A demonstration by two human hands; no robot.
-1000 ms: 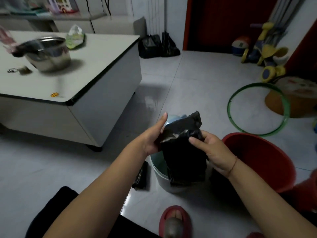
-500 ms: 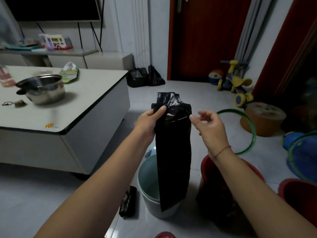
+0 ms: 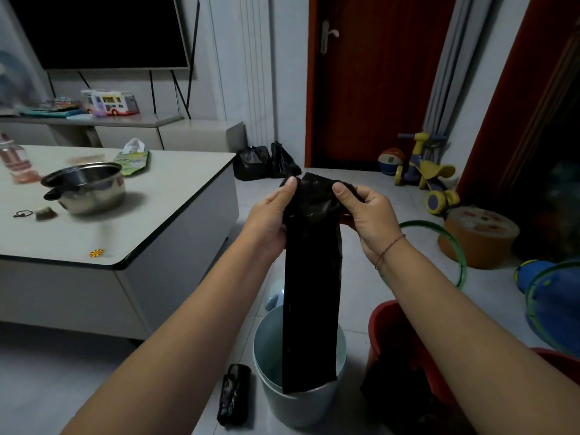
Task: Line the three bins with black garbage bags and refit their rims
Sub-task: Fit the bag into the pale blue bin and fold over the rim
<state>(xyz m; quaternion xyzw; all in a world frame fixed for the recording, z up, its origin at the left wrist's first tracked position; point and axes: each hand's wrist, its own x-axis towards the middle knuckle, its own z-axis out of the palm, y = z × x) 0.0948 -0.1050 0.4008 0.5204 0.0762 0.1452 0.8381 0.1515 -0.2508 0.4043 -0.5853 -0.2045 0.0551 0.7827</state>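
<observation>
Head view, fingers point(image 3: 290, 185) pinching garbage bag point(image 3: 310, 277) edge

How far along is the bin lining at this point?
Early. Nothing looks finished: the pale bin is unlined and its rim is off. In hand: the left hand and right hand pinch the top of a flat black bag hanging over it. The red bin holds something dark; a green ring lies on the floor.

Two hands point(image 3: 270, 221) point(image 3: 367, 215), one black bag point(image 3: 310, 277), one pale bin point(image 3: 301, 400) and perhaps two red bins point(image 3: 386, 328) are counted.
</observation>
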